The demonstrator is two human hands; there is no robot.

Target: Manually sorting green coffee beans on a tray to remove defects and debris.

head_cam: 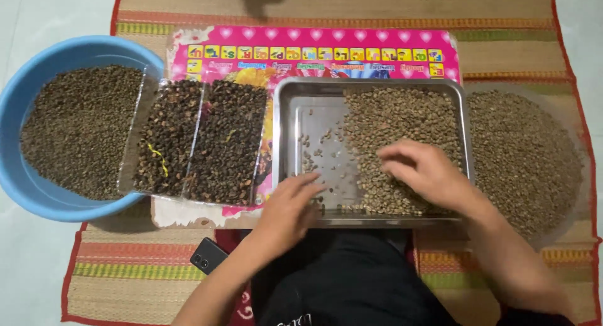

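You sit at a striped woven mat point(502, 12) that spreads well past the steel tray point(286, 137) on every side, its red edge showing beyond the tray to the far right and far left. Left of the tray, half off the mat, stands a big blue basin point(25, 194) filled with small brownish beans. Right of the tray, touching its wall, lies a broad round heap of greenish beans point(524, 156) on a clear sheet. Under the tray and reaching past its far side is a pink picture chart point(314, 40). Just left of the tray, lying on that chart, is a clear flat pack point(201, 137) in two sections heaped with dark, blackish beans; its left edge overlaps the basin's rim. The tray itself is rectangular and shallow: its right half is covered by a bed of pale green beans point(396, 119), while its left half is mostly bare metal with a few loose beans scattered on it. Your right hand point(424, 172) lies on the bean bed in the tray's right half, fingers loosely spread and pointing left, flat on the beans, gripping nothing that shows. Your left hand point(289, 206) rests at the tray's near edge, fingers slack and reaching onto the bare metal beside the bed's edge; whether it pinches a bean you cannot tell. Near the tray's near left corner, on the mat, lies a black phone point(207, 255).
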